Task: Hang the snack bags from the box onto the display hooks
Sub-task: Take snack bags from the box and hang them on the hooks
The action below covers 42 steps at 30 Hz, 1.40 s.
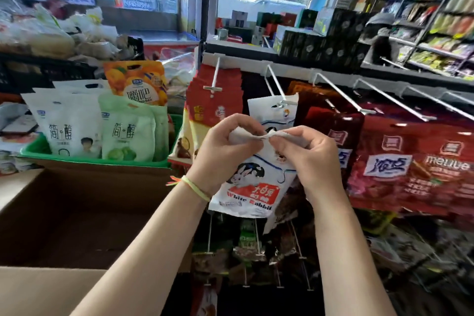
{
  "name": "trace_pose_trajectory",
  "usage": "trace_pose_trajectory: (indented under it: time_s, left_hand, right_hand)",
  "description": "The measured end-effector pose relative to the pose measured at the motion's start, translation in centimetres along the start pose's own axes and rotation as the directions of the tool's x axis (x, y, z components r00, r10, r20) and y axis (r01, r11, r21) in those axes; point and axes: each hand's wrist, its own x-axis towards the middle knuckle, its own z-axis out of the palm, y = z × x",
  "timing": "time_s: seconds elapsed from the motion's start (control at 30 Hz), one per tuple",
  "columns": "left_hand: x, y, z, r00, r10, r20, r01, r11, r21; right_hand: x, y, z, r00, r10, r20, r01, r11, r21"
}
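head view, looking down at two bare hands in front of a shop display rack. both hands grasp the top edge of a white snack bag (pixel 250 182) printed with a rabbit and red lettering. the left hand (pixel 225 146), with a thin yellow-green band at the wrist, pinches the bag's upper left corner; the right hand (pixel 305 151) pinches the upper right, and the fingertips nearly meet at the crumpled top seam. the bag hangs down between the wrists, just in front of and below a display hook (pixel 278 90) that already carries a matching white bag (pixel 275 113). red bags (pixel 215 100) hang on the hook to the left, dark red ones (pixel 331 131) to the right. an open cardboard box (pixel 84 210) sits at lower left; its inside is in shadow. behind it, a green crate (pixel 38 151) holds white and green pouches.

the step in hand looks like finding or opening the bag's hang hole. next, the hole likely needs lining up with the hook's tip, then sliding the bag on behind the tip.
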Motion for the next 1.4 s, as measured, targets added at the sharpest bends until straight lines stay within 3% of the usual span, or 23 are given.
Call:
trace_pose_trajectory:
  time_s: [0.17,0.43,0.63,1.03,1.23,1.4]
  left_hand:
    - [1.8,-0.3,3.6,0.985,-0.072,-0.156,0.082,0.995,0.057]
    - [3.5,0.4,5.6,0.928,-0.075,-0.365,0.065,0.997,-0.040]
    - [4.5,0.1,6.6,0.880,-0.035,-0.473,0.046,0.999,0.011]
    - [5.3,-0.6,7.4,0.797,0.130,-0.590,-0.005,0.978,0.208]
    - [5.4,-0.8,7.1,0.827,0.158,-0.539,-0.010,0.963,0.268]
    - [5.8,-0.5,7.2,0.823,0.202,-0.531,0.054,0.903,0.427]
  right_hand:
    - [2.8,1.5,-1.1,0.990,0.128,-0.052,-0.121,0.986,0.118]
    - [5.8,1.4,-1.7,0.998,0.046,-0.044,-0.042,0.995,0.093]
    - [6.8,1.5,-1.6,0.999,-0.030,-0.037,0.032,0.997,0.076]
    - [7.8,1.6,-1.1,0.988,-0.127,-0.084,0.124,0.992,-0.034]
    - [7.6,1.7,-1.0,0.985,-0.126,-0.115,0.122,0.992,-0.041]
    - [7.9,1.8,-0.3,0.971,-0.184,-0.152,0.155,0.970,-0.187]
